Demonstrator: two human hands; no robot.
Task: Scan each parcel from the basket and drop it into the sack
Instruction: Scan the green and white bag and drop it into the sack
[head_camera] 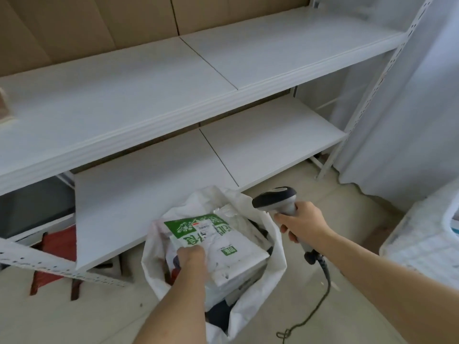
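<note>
- We see one white woven sack (270,264) standing open on the tiled floor (323,326), its crumpled plastic-weave mouth slack and wide; everything below is placed from this sack.
- Over the sack's mouth we hold one parcel (218,242) — a flat, soft, wrinkled poly mailer, white with a green printed band and a small paper label near its far end.
- Our left hand (191,259) grips the parcel's near-left corner; the fingers are curled down over its edge and clamped on it, so the rest of the mailer reaches away from the fingers, across the opening.
- Beneath the parcel, inside the sack, we make out more packages in white, dark and red wrapping; we cannot count them.
- Just right of the sack, our right hand (300,219) wraps the handle of one barcode scanner (278,199) — smooth grey and black plastic, pistol-shaped — fingers closed tight around it, its head angled towards the sack.
- One dark cable (323,294) runs from the scanner's base down to the floor on the sack's right.
- Behind the sack stands a white shelving unit (173,95) with two smooth flat boards in view and perforated metal uprights.
- Left of the sack, under the lower board, lies something red (59,247).
</note>
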